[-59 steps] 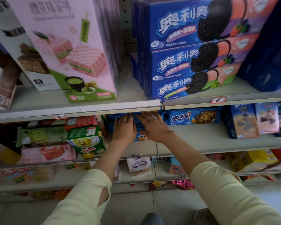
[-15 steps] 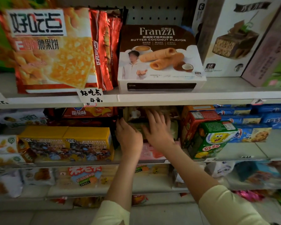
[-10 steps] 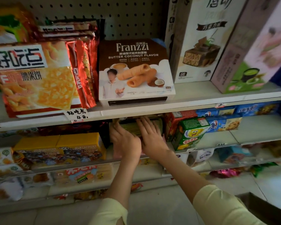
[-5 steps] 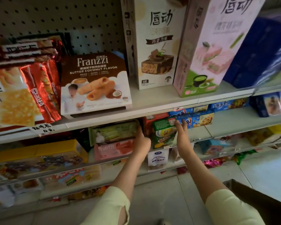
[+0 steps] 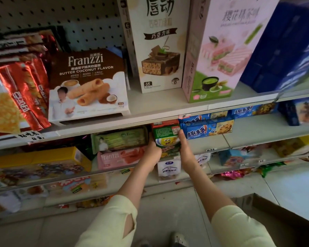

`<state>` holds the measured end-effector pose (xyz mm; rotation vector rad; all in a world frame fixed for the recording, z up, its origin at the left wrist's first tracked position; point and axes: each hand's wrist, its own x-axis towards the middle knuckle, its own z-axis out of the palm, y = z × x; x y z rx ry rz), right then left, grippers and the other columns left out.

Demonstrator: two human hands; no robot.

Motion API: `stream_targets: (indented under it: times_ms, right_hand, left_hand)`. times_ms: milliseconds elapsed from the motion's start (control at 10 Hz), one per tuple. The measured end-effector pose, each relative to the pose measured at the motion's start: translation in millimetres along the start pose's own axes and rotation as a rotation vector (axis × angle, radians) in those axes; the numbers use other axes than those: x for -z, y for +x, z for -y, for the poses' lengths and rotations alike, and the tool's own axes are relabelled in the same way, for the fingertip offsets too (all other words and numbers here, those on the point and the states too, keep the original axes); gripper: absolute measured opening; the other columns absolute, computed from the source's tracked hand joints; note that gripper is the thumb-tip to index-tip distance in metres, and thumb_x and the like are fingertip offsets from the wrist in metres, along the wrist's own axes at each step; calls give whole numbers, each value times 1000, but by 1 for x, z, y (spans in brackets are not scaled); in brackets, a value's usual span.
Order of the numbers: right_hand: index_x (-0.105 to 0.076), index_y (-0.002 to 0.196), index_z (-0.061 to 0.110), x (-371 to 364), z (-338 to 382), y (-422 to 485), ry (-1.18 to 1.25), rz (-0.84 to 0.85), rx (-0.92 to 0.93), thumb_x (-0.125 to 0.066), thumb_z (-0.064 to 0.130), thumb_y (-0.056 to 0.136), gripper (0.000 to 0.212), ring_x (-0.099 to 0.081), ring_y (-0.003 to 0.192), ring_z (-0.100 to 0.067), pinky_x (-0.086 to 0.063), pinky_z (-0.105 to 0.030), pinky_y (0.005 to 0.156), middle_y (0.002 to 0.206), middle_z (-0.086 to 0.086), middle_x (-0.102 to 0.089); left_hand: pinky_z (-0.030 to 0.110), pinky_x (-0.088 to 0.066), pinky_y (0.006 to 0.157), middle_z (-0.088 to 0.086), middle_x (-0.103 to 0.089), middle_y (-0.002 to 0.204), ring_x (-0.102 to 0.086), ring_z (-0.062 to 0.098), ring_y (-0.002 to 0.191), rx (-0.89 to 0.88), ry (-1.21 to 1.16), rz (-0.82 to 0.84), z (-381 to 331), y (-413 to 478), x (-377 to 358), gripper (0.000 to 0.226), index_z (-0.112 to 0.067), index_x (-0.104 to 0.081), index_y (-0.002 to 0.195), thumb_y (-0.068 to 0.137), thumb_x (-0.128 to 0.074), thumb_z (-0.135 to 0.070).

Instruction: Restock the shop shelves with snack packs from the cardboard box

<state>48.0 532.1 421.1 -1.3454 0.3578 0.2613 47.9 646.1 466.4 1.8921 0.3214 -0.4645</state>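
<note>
Franzzi stack (image 5: 120,147) released since half second ago; left hand (image 5: 152,154) laid against left side of green cartoon snack box (image 5: 167,139), right hand (image 5: 185,152) flat on right side; box squared on middle shelf (image 5: 257,129); cardboard box (image 5: 282,221) on floor lower right, restocking ongoing

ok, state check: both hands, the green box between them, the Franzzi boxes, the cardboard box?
left hand: against green box's left side
right hand: fingers straight, flat on its right side
green box: upright, held between both hands
green Franzzi box: lying on pink Franzzi box
cardboard box: on the floor, open
</note>
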Motion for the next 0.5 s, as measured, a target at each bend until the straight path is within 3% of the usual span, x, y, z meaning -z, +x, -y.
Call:
stream_targets:
  times_ms: [100,200,300,400,500]
  right_hand:
    - [-45,137,33,-1,5,-4,-17,17,4,-40,84,74,82,-49,128,-18,-30,-48,113,134,2,-57]
    - [-45,138,32,1,9,-9,-66,51,1,-41,83,75,81,-48,129,-16,-30,-46,114,135,4,-56]
    - [-28,148,29,1,21,-21,-75,12,2,-44,74,83,81,-33,139,-16,-19,-36,117,150,4,-37]
    - [-24,149,19,-2,34,-35,-174,-81,65,-37,47,99,59,-35,134,-15,-26,-26,106,145,1,-39]
    - [-37,138,14,-5,38,-48,-379,-221,126,-47,41,96,51,-47,121,-20,-38,-40,105,134,-5,-47]
  left_hand:
    - [28,-38,96,3,-49,140,-47,21,124,28,23,-5,-1,3,2,53,-23,-32,146,96,-38,-6]
    - [40,-38,108,4,-42,147,-42,22,131,39,32,18,-4,-3,3,55,-30,-24,149,97,-39,-15]
    - [32,-35,105,4,-40,148,-40,22,133,13,11,-11,-8,-12,3,56,-24,-25,149,97,-42,-11]
    - [29,-37,96,6,-49,140,-47,23,126,-12,74,-57,-16,-31,16,48,-20,-39,140,94,-47,-8]
    - [29,-46,82,12,-55,129,-57,26,111,16,90,-95,-24,-46,26,45,-11,-40,138,94,-46,-4]
